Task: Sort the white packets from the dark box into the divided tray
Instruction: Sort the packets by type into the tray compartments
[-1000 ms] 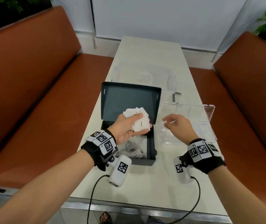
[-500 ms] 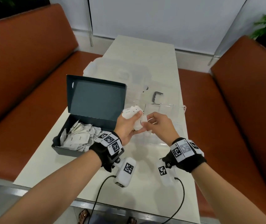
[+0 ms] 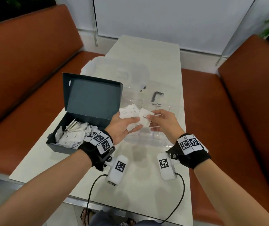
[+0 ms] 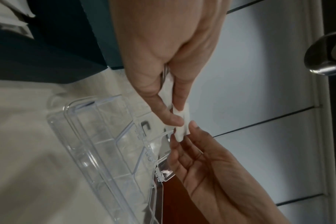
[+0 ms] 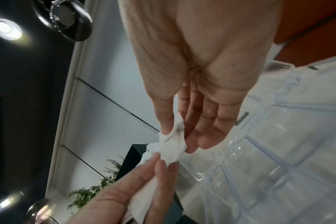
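Note:
The dark box sits open at the table's left, lid upright, with several white packets piled inside. My left hand grips a fanned bunch of white packets above the clear divided tray. My right hand pinches one packet from that bunch between thumb and fingers. In the left wrist view the pinched packet hangs over the clear divided tray. In the right wrist view the packet is crumpled between both hands' fingertips.
A clear plastic bag and a small dark hex key lie on the white table beyond the tray. Orange benches flank the table on both sides. Camera cables hang over the near table edge.
Both hands came together over the tray; my right hand, empty a second ago, now pinches a packet from the left hand's bunch. The view shifted right, showing the box's contents.

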Motion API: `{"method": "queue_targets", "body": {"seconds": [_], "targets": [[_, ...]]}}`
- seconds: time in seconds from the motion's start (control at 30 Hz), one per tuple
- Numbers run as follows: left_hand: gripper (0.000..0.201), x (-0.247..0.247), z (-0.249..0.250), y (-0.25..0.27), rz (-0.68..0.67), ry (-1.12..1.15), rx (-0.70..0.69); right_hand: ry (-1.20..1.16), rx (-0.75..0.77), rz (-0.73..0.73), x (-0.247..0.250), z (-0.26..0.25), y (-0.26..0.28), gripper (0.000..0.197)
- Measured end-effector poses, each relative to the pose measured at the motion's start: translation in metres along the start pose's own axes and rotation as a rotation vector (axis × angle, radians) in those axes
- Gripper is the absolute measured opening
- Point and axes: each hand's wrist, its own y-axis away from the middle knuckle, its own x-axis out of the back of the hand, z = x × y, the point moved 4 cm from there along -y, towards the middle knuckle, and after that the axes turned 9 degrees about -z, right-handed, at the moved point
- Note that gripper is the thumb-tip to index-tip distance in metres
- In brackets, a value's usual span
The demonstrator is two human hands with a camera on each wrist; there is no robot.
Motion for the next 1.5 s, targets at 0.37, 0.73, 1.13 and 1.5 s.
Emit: {"method": "queue_targets", "body": {"seconds": [0.37, 0.73, 1.13, 1.5], "targets": [[0.043, 0.043, 0.029, 0.003, 0.054, -0.103, -0.023, 0.211, 0.048, 0.147, 0.015, -0.022, -0.026, 0.011], [0.044, 0.064, 0.036, 0.004, 0.048, -0.07, -0.036, 0.938, -0.1, -0.017, -0.057, 0.014, -0.059, 0.02], [0.044, 0.068, 0.034, 0.004, 0.037, -0.07, -0.002, 1.521, -0.066, -0.25, -0.072, 0.035, -0.072, 0.025], [0.048, 0.064, 0.031, -0.001, 0.032, -0.048, 0.016, 1.802, 0.009, -0.222, -0.084, 0.04, -0.077, 0.009]]}}
